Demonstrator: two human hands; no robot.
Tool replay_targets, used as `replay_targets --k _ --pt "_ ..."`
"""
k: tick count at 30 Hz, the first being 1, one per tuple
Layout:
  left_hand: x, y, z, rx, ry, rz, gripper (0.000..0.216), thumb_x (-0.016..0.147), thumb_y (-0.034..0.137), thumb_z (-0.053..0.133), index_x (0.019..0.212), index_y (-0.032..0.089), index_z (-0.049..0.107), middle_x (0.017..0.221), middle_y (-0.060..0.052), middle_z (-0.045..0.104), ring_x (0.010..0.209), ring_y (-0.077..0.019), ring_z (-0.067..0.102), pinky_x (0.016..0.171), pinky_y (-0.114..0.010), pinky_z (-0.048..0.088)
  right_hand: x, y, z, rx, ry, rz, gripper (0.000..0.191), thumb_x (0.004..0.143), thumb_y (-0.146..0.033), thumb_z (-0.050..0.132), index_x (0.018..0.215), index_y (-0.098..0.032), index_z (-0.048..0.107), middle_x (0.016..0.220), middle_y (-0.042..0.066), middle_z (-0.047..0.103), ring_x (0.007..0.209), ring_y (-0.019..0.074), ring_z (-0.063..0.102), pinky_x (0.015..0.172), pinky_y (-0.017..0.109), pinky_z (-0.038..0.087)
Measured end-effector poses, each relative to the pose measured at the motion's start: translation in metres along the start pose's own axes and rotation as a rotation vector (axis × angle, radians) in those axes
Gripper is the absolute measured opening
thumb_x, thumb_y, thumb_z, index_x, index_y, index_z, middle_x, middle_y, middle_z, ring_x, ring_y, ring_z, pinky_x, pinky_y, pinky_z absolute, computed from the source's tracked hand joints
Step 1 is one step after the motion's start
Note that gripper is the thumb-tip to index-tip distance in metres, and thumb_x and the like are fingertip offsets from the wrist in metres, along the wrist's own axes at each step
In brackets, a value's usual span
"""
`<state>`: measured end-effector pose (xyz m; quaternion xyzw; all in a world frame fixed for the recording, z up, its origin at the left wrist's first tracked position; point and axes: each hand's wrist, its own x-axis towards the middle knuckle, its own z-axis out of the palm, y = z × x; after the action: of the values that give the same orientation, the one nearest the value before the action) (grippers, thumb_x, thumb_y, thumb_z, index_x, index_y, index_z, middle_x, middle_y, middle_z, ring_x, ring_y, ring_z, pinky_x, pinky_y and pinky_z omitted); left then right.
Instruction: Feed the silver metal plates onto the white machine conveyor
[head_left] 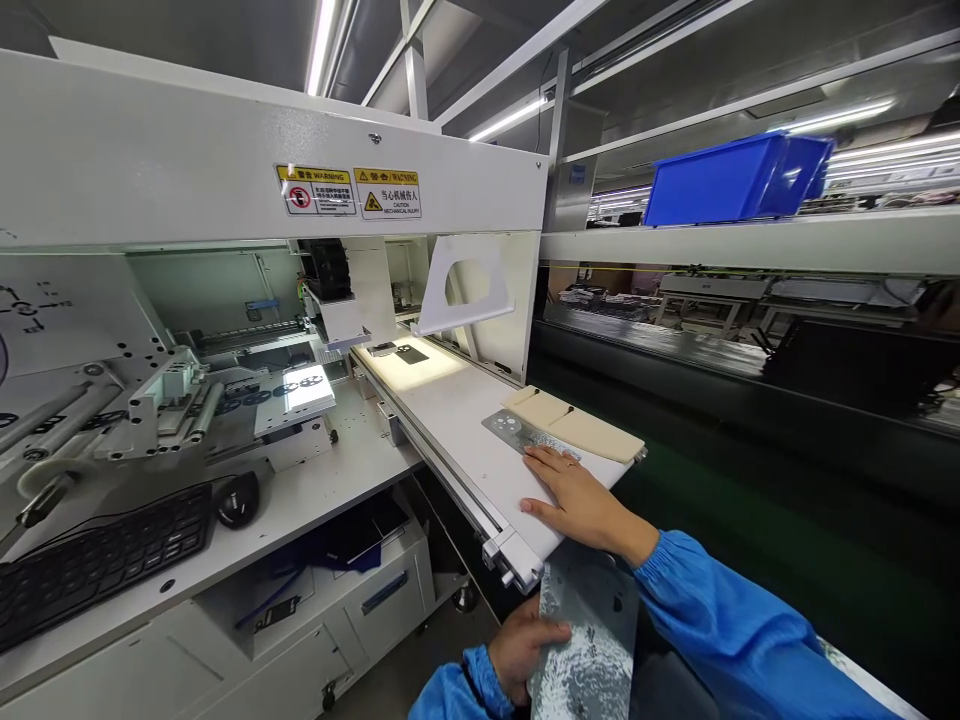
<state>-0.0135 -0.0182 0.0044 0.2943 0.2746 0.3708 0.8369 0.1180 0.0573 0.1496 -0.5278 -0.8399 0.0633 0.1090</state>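
My right hand (576,500) lies flat with fingers stretched out on the white conveyor belt (457,420), its fingertips resting on a thin grey metal plate (521,431) that lies against a cream guide block (581,425). My left hand (523,645) is closed on the edge of a stack of mottled grey metal plates (589,640) held low, below the belt's near end. Both arms wear blue sleeves. Another dark plate (411,353) sits further up the belt under the machine head (341,300).
A white machine housing with yellow warning labels (349,190) spans the top. A black keyboard (97,555) and roller mechanism (157,400) are on the left. A green conveyor (750,520) runs to the right, with a blue bin (739,180) on the shelf above.
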Motion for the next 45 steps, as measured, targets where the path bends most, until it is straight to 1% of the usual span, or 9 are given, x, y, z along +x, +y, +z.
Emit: replay_targets --k 12,19,28,30,32,36,38,41,45 --pt "0.0 0.0 0.002 -0.021 -0.005 0.006 0.048 0.039 0.034 0.085 0.083 0.017 0.076 0.071 -0.007 0.072 0.07 -0.0241 0.065 0.073 -0.034 0.045 -0.006 -0.001 -0.007 0.006 -0.049 0.029 0.088 0.086 -0.07 0.042 0.147 -0.006 0.037 0.156 0.018 0.027 0.144 0.0339 0.023 0.118 0.05 0.019" --pt "0.0 0.001 0.004 -0.041 0.048 -0.005 0.049 0.031 0.033 0.087 0.076 0.018 0.077 0.061 -0.003 0.068 0.057 -0.0163 0.058 0.064 -0.028 0.043 -0.007 -0.002 -0.009 0.012 -0.04 0.042 0.087 0.086 -0.067 0.044 0.147 -0.006 0.036 0.156 0.017 0.028 0.145 0.033 0.021 0.119 0.048 0.016" --pt "0.007 -0.01 -0.006 -0.007 -0.041 0.066 0.045 0.046 0.034 0.082 0.088 0.021 0.076 0.074 -0.006 0.073 0.073 -0.025 0.068 0.072 -0.034 0.046 -0.015 -0.005 -0.01 0.022 0.043 0.039 0.079 0.086 -0.06 0.049 0.144 -0.007 0.041 0.154 0.018 0.032 0.144 0.0343 0.022 0.118 0.053 0.018" --pt "0.006 -0.01 -0.006 -0.016 -0.044 0.065 0.046 0.045 0.035 0.082 0.087 0.021 0.076 0.073 -0.007 0.073 0.075 -0.0279 0.068 0.074 -0.037 0.047 -0.028 -0.006 -0.01 0.038 0.123 0.042 0.072 0.088 -0.057 0.046 0.142 -0.009 0.044 0.152 0.017 0.036 0.143 0.0334 0.026 0.117 0.054 0.021" --pt "0.004 -0.009 -0.004 -0.022 -0.043 0.058 0.045 0.044 0.035 0.083 0.087 0.02 0.076 0.072 -0.007 0.072 0.075 -0.0286 0.068 0.075 -0.038 0.047 -0.048 -0.006 -0.007 0.084 0.236 0.057 0.063 0.089 -0.054 0.045 0.136 -0.013 0.052 0.145 0.016 0.048 0.136 0.0323 0.04 0.113 0.053 0.032" --pt "-0.001 -0.006 -0.003 -0.041 -0.053 0.066 0.045 0.05 0.03 0.084 0.092 0.018 0.076 0.08 -0.007 0.074 0.072 -0.0229 0.067 0.073 -0.033 0.046 -0.103 -0.004 0.003 0.206 0.391 0.197 0.044 0.087 -0.053 0.046 0.109 -0.021 0.067 0.114 0.013 0.069 0.108 0.0291 0.063 0.091 0.047 0.053" --pt "-0.002 -0.007 -0.004 -0.062 -0.057 0.073 0.047 0.051 0.027 0.086 0.095 0.016 0.074 0.083 -0.007 0.074 0.071 -0.0206 0.066 0.072 -0.032 0.046 -0.131 0.0 0.008 0.261 0.392 0.318 0.041 0.083 -0.056 0.047 0.096 -0.023 0.067 0.098 0.011 0.071 0.091 0.0275 0.067 0.076 0.042 0.056" --pt "-0.004 -0.008 -0.001 -0.072 -0.077 0.07 0.052 0.052 0.027 0.087 0.1 0.015 0.071 0.088 -0.009 0.073 0.076 -0.0223 0.067 0.076 -0.035 0.047 -0.165 0.007 0.017 0.376 0.306 0.528 0.045 0.078 -0.064 0.048 0.09 -0.025 0.065 0.08 0.007 0.07 0.07 0.0244 0.067 0.058 0.036 0.054" --pt "-0.011 -0.008 0.018 -0.067 -0.066 0.079 0.052 0.054 0.029 0.087 0.101 0.014 0.069 0.089 -0.01 0.073 0.078 -0.0231 0.067 0.077 -0.036 0.048 -0.187 0.01 0.034 0.579 0.194 0.624 0.048 0.076 -0.068 0.048 0.087 -0.024 0.064 0.076 0.006 0.07 0.066 0.0219 0.065 0.058 0.033 0.051"
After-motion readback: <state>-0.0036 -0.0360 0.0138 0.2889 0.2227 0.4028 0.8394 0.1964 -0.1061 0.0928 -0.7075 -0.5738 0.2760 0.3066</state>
